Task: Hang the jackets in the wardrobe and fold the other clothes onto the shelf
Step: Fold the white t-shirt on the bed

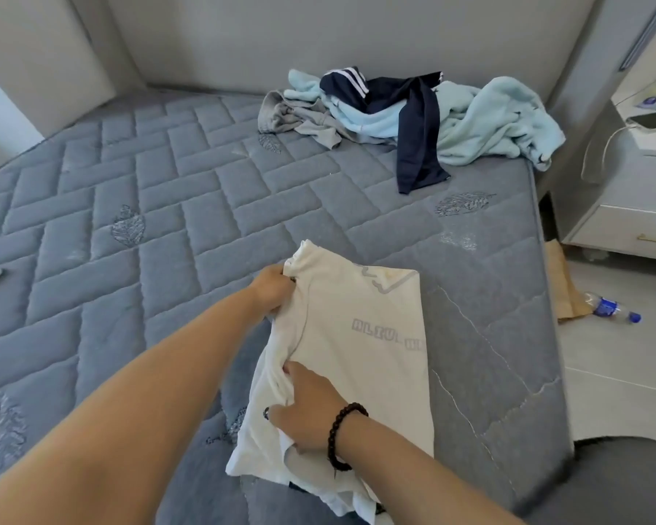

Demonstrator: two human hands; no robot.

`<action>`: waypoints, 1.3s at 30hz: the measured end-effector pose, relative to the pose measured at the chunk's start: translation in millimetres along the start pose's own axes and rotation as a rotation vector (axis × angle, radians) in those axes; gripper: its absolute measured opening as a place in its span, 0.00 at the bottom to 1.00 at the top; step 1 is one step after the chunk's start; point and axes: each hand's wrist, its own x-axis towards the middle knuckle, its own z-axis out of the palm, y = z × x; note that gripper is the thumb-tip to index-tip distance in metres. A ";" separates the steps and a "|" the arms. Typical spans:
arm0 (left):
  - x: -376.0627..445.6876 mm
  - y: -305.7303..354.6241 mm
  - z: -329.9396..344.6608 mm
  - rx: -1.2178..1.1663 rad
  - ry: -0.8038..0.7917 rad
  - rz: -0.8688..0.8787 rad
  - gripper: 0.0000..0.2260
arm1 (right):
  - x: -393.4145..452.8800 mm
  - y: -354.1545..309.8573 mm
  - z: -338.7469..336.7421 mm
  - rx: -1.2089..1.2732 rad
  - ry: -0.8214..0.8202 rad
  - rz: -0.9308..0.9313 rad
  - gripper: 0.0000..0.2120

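Now both hands [271,289] [307,407] gripping white shirt's [368,342] left edge, near mattress [137,206] corner

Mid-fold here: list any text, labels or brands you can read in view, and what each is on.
Cream T-shirt, gripped by left hand and right hand: grey block letters, roughly "ALIUL III", seen reversed or blurred, not reliably readable.
Plastic bottle on the floor: blue label, too small to read.
Nothing else legible.

Matt cream cloth shirt [364,335], quilted grey fabric mattress [167,206], fluffy pale-blue fleece [489,123]
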 end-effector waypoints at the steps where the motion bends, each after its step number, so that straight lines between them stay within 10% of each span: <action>1: 1.6 -8.1 -3.7 -0.010 -0.004 -0.020 0.14 | 5.9 -2.0 9.9 -0.002 -0.036 0.024 0.27; 10: -14.4 -68.9 15.3 0.113 0.200 -0.009 0.16 | 1.4 22.7 43.6 0.177 -0.055 -0.016 0.26; 21: -41.3 -88.7 17.1 0.332 0.411 0.090 0.15 | -45.9 118.3 -9.9 -0.121 0.873 0.112 0.24; 39: -143.2 -148.9 27.2 0.436 0.451 0.024 0.11 | -91.3 138.7 -26.3 0.323 0.612 0.230 0.10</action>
